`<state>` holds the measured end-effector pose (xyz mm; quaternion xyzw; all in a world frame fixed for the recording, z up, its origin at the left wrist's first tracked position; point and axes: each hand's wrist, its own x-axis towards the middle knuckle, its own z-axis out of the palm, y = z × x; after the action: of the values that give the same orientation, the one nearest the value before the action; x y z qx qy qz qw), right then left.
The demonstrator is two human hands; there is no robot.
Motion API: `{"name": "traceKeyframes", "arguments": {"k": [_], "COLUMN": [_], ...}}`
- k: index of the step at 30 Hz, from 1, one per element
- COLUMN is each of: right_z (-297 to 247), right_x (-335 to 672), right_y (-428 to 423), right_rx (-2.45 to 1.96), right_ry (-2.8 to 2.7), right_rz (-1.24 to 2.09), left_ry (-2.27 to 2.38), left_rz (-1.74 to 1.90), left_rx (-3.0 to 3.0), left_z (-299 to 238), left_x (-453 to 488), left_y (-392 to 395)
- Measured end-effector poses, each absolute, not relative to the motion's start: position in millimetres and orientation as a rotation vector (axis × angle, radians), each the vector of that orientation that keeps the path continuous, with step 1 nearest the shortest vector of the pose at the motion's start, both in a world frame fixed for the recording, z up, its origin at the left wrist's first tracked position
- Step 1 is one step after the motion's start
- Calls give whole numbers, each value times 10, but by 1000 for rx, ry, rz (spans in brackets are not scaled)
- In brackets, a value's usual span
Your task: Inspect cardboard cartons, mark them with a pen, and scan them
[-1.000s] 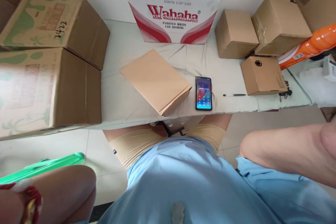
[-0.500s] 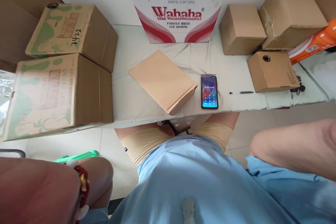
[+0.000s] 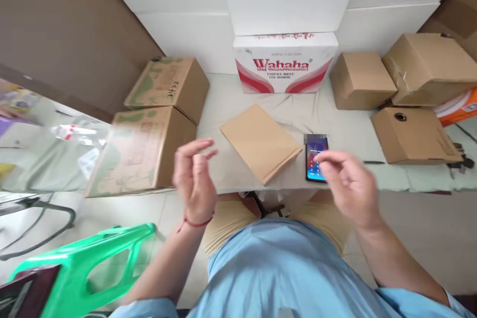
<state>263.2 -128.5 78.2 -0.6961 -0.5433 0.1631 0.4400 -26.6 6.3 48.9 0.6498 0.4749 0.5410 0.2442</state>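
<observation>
My left hand [image 3: 194, 179] is raised in front of the table edge, fingers loosely spread and empty, a red string round its wrist. My right hand [image 3: 345, 184] hovers just over a lit phone [image 3: 315, 156] lying on the table, fingers extended and a bit blurred, holding nothing. A flat brown padded envelope [image 3: 263, 141] lies between the two hands on the pale cloth-covered table [image 3: 346, 131]. A black pen [image 3: 374, 162] lies to the right of the phone.
A white and red Wahaha water carton [image 3: 285, 62] stands at the back. Two green-printed cardboard boxes [image 3: 149, 134] sit left, several plain brown boxes [image 3: 413, 134] right, with an orange bottle [image 3: 460, 107]. A green plastic stool [image 3: 82, 263] stands at lower left.
Both hands have come up from beside my body to over the table edge. The view has pulled back and tilted up, showing more wall and the green stool.
</observation>
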Motion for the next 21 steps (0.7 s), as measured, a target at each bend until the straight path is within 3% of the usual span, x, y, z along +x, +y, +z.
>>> {"name": "traceKeyframes", "arguments": {"k": [4,9,16,21], "right_z": [259,-69,-82,15], "right_x": [2328,2015,1963,2112], "right_y": [-1236,-1349,-1301,-1352], "right_rx": [-1629,-1669,-1623,-1615], "right_ry": [-1536,-1379,-1089,-847], "right_rz": [619,600,696,855], "left_ry": [1392,1308,1072,876], "left_rz": [1297,1199,1021,1136], "left_rx": [1394,1304,1514,1742], "left_z": [-189,-676,-196,411], "left_x": [-303,-181,-105,-169], "left_y": [439,874,503,-44]}}
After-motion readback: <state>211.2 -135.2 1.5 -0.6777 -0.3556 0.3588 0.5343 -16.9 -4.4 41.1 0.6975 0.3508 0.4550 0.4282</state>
